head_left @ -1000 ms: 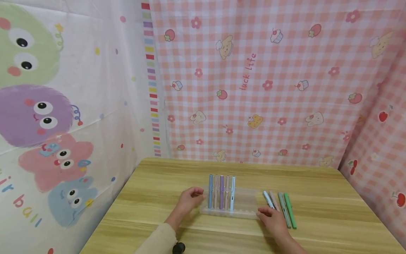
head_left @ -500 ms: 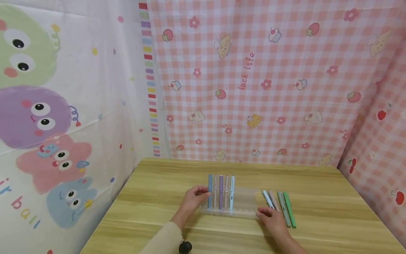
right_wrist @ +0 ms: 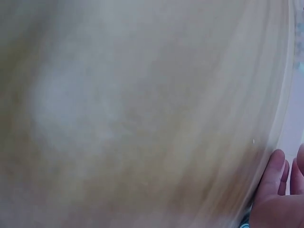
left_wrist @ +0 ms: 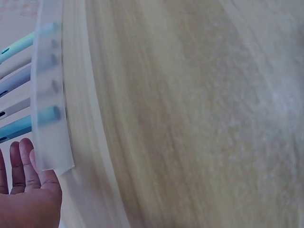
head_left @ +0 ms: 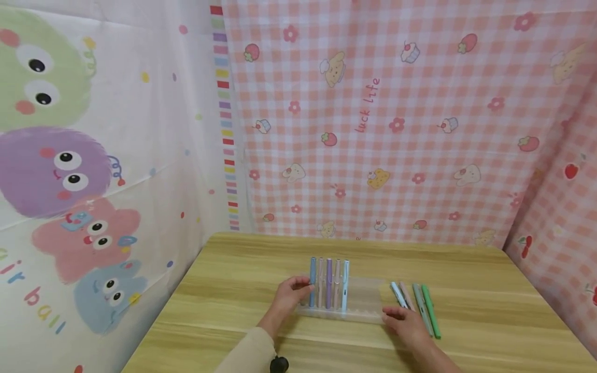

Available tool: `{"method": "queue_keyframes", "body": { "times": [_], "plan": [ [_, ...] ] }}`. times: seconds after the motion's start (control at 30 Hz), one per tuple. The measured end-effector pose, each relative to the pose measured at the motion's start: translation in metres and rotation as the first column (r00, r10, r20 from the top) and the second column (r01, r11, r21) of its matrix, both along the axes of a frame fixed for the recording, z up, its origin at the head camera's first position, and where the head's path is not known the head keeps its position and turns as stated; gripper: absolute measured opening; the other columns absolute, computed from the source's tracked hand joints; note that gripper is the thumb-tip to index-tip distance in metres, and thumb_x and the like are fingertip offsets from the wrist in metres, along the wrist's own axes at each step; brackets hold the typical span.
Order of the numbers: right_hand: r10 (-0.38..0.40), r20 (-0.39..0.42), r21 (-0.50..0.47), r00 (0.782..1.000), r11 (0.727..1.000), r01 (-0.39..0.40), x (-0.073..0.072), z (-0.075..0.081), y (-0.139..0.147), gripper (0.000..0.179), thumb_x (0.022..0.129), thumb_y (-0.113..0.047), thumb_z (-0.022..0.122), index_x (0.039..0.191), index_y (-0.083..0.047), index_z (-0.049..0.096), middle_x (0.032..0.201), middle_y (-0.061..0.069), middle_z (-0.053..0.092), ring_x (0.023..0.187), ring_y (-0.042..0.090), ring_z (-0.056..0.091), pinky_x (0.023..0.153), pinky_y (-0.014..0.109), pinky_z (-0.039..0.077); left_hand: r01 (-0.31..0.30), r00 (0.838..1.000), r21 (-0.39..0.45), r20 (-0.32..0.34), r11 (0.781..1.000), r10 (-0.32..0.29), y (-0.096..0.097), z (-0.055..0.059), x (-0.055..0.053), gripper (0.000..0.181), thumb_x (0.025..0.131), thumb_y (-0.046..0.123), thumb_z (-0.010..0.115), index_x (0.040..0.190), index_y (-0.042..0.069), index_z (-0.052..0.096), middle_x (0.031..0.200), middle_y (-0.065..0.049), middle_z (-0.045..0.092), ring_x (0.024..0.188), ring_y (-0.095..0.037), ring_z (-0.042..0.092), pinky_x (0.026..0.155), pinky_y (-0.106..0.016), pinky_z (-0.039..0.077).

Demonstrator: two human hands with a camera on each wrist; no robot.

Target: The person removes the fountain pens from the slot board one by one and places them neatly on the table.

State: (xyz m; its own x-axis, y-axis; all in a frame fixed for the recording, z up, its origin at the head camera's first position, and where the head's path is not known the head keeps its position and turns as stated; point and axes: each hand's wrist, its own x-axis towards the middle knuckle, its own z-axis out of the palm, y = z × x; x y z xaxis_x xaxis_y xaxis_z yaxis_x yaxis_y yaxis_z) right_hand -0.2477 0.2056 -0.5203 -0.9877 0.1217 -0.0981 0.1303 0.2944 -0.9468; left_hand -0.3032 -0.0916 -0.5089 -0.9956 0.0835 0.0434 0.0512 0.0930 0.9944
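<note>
A clear plastic pen rack [head_left: 366,295] with a notched front ledge stands on the table. Several capped pens sit upright in its left half: a blue pen [head_left: 313,282] at the end, a purple pen [head_left: 329,285], a light blue pen [head_left: 345,285] and two pinkish ones. My left hand [head_left: 291,298] is at the rack's left end, fingertips right by the blue pen. In the left wrist view that hand's fingers [left_wrist: 18,166] reach up loosely beside the frosted ledge [left_wrist: 47,142]. At the rack's right corner rests my right hand [head_left: 406,326], its fingers relaxed.
Right of the rack lie several loose pens: a light blue one [head_left: 398,293], a pinkish one [head_left: 407,295], a grey-green one [head_left: 422,308] and a green one [head_left: 431,313]. Patterned curtains [head_left: 373,129] hang behind the wooden table [head_left: 233,290].
My left hand has moved right, from just beside the rack's left end to close against the blue pen. My right hand stays at the right corner; the pens keep their places.
</note>
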Motion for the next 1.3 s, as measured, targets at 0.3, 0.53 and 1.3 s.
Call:
{"method": "queue_keyframes", "body": {
  "times": [0.3,0.53,1.3],
  "plan": [
    [0.013,0.012,-0.004,1.0,1.0,-0.013,-0.001,-0.003,0.005,0.027,0.089,0.003,0.067,0.113,0.016,0.064,0.1,0.014,0.069,0.086,0.014,0.062,0.071,0.025,0.053,0.028,0.999,0.017,0.018,0.999,-0.029,0.001,-0.008,-0.001,0.03,0.091,0.01,0.07,0.114,-0.009,0.062,0.101,-0.009,0.065,0.084,-0.013,0.057,0.071,-0.028,0.05],
    [0.007,0.018,0.009,1.0,1.0,-0.007,-0.001,-0.005,0.007,0.027,0.088,0.004,0.068,0.113,0.014,0.065,0.1,0.013,0.069,0.086,0.013,0.06,0.071,0.023,0.052,0.029,0.998,0.035,0.05,0.999,-0.031,0.002,-0.009,-0.001,0.029,0.09,0.008,0.071,0.112,-0.008,0.063,0.096,-0.007,0.064,0.08,-0.013,0.056,0.068,-0.026,0.048],
    [-0.012,0.011,-0.02,1.0,1.0,0.012,-0.002,-0.007,0.005,0.027,0.087,0.005,0.067,0.112,0.015,0.064,0.097,0.011,0.069,0.083,0.013,0.06,0.069,0.022,0.052,0.01,1.0,0.041,0.0,0.999,-0.01,-0.003,0.001,-0.006,0.025,0.092,0.009,0.07,0.11,-0.008,0.063,0.096,-0.006,0.064,0.086,-0.013,0.056,0.076,-0.031,0.05]
  ]
}}
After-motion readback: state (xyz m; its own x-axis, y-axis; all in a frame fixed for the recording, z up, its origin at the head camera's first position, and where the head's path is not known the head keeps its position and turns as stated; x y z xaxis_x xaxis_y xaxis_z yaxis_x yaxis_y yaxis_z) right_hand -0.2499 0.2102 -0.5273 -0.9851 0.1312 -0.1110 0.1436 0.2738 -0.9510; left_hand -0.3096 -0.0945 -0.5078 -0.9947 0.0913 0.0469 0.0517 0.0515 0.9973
